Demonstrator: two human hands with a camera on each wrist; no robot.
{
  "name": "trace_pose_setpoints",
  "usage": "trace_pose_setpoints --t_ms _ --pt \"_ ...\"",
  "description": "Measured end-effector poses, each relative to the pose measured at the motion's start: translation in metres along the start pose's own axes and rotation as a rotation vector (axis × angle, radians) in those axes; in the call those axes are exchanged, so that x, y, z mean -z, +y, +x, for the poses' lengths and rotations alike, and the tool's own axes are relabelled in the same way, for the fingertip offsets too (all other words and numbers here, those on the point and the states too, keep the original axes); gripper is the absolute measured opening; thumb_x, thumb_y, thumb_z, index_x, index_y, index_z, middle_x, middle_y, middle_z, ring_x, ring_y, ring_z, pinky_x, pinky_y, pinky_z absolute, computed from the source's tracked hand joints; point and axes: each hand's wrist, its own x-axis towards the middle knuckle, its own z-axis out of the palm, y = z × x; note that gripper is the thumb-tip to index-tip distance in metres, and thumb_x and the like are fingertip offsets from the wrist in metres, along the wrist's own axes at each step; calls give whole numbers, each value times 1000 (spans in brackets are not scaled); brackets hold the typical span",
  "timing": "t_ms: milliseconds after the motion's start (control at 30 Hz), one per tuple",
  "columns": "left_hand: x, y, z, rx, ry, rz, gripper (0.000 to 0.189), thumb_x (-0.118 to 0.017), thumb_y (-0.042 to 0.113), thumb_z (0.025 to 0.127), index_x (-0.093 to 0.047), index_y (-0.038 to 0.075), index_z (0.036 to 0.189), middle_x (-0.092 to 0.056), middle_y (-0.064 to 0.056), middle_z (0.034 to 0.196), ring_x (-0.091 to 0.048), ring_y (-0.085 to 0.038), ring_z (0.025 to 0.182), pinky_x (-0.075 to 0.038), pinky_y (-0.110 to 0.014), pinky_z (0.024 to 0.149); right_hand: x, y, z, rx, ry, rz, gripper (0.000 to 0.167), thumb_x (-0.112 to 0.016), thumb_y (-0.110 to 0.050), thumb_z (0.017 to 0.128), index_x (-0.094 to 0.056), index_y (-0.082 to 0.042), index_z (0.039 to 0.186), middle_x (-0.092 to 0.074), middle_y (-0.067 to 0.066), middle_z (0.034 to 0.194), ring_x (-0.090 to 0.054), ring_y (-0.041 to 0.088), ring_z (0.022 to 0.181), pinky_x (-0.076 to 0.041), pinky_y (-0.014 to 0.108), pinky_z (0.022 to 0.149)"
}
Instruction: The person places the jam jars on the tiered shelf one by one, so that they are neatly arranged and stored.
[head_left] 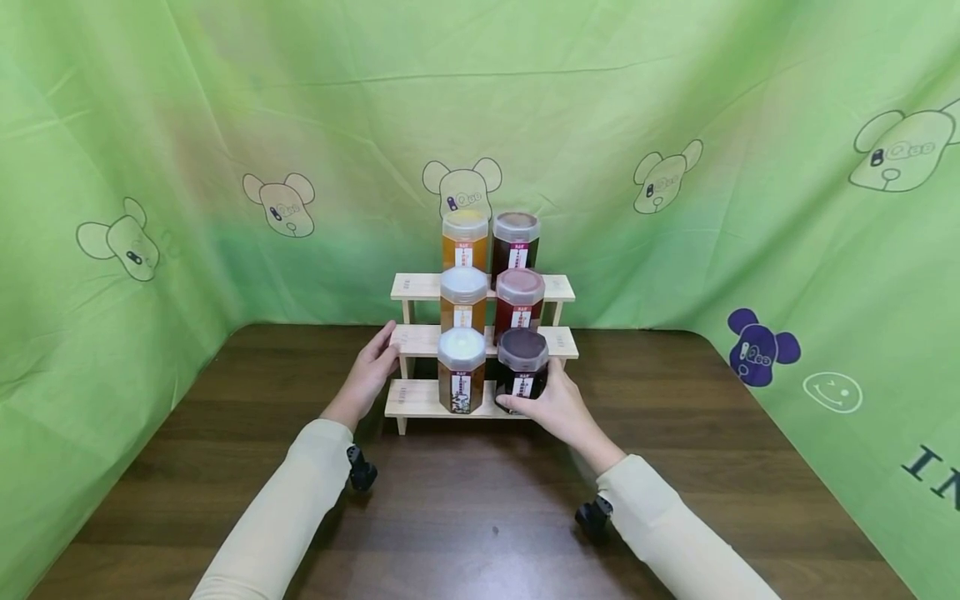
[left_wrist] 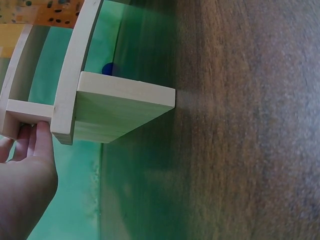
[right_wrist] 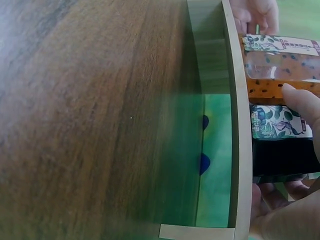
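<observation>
A three-step wooden stand (head_left: 411, 398) holds jars in two columns. On its bottom step my right hand (head_left: 558, 406) grips a dark jar (head_left: 522, 358), thumb in front and fingers around the far side. Beside that jar stands an amber jar (head_left: 461, 379) with dark specks and a white lid; the right thumb is close to it in the right wrist view. At the left end of the middle step, my left hand (head_left: 372, 371) holds the plank's end. In the left wrist view its fingertips (left_wrist: 44, 131) reach under the wood.
Behind the front pair, an orange jar (head_left: 462, 308) and a red jar (head_left: 520, 304) stand on the middle step. A yellow jar (head_left: 464, 242) and another dark jar (head_left: 516, 246) top the stand. Green printed cloth (head_left: 360, 125) hangs around the brown wooden table (head_left: 465, 517).
</observation>
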Motion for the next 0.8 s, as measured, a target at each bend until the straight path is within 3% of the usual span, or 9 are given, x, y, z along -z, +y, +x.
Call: trace_pose_setpoints --t_ms 467,700,800 --pt "-1 -1 0 13 4 13 55 -39 12 109 -20 6 161 -17 -15 164 -24 -28 148 -31 -46 117 5 1 -3 8 -13 -7 90 -92 -34 71 -42 1 137 -57 21 129 -54 37 120 -45 51 102" --pt "0 0 0 3 4 4 55 -39 12 109 -20 6 160 -17 -15 164 -24 -29 148 -30 -47 117 10 5 -4 65 -27 -9 82 -92 -31 73 -44 0 131 -60 17 114 -56 29 97 -49 40 81" --pt "1 0 1 1 5 5 55 -39 12 109 -20 6 160 -18 -16 164 -24 -29 148 -30 -47 117 12 6 -5 89 -35 31 77 -92 -24 73 -45 1 129 -61 16 111 -57 27 93 -50 40 80"
